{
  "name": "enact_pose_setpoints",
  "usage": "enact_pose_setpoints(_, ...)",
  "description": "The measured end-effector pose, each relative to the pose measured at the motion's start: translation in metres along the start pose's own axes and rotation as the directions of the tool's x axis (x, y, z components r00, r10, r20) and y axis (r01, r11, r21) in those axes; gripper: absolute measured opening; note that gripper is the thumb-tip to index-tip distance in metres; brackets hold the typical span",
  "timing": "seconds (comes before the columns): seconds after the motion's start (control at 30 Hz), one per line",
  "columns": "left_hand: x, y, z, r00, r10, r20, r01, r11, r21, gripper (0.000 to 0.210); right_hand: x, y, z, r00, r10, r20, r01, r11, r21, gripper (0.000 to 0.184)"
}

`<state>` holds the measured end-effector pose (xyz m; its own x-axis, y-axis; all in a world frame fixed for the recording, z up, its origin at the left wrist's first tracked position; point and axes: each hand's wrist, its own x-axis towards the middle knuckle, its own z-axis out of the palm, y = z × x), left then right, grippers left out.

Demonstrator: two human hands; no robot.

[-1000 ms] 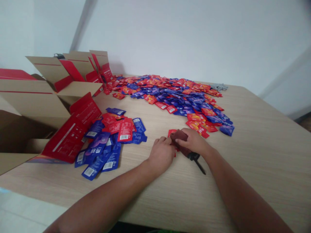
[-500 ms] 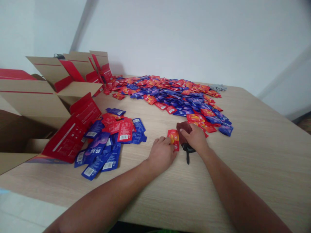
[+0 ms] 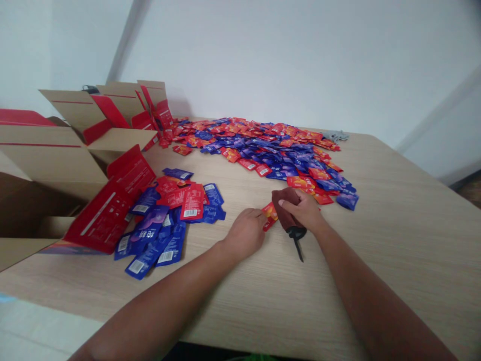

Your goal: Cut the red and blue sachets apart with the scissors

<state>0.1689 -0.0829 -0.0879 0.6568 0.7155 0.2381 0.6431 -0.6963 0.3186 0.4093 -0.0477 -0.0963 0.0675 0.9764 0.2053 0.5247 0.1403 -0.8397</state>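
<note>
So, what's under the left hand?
The left hand has its fingers at the edge of a red sachet, which shows beyond them. The part they cover, and anything beneath the palm, can't be seen.

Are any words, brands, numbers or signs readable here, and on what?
Nothing is sharp enough to quote.
Blue packet: large white characters, too blurred.
Red packet: white print and a barcode, too small.
Red carton flap: white print and symbols, too small.
Red-orange packet by the left hand: white marks, too small.
</note>
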Motion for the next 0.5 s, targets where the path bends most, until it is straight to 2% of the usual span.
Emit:
enact_pose_setpoints(0.07,0.003,-0.008,-0.001,1.0,0.031,0.001,-0.031,0.999,-0.025,0.036,-0.002,-0.003,-0.003,0.989,-0.037,0.144,0.033,0.999,0.027,0.037)
enact_pose_setpoints(0.13,0.006,-0.014,-0.001,1.0,0.023,-0.007,-0.023,1.0,-0.014,0.036,-0.003,-0.008,-0.005,0.974,-0.049,0.223,0.058,0.998,-0.033,0.031)
enact_pose_setpoints(0.27,0.006,-0.02,-0.003,0.992,-0.116,-0.046,0.119,0.99,0.071,0.03,-0.008,-0.022,-0.002,0.962,-0.062,0.267,0.124,0.967,-0.222,0.025)
enact_pose_setpoints(0.37,0.005,-0.017,-0.005,0.983,-0.183,-0.033,0.185,0.976,0.115,0.026,-0.013,-0.034,0.003,0.942,-0.097,0.322,0.198,0.934,-0.297,0.023)
enact_pose_setpoints(0.5,0.003,-0.009,-0.008,0.973,-0.228,-0.028,0.23,0.963,0.143,0.022,-0.017,-0.044,0.005,0.935,-0.066,0.35,0.184,0.931,-0.316,0.023)
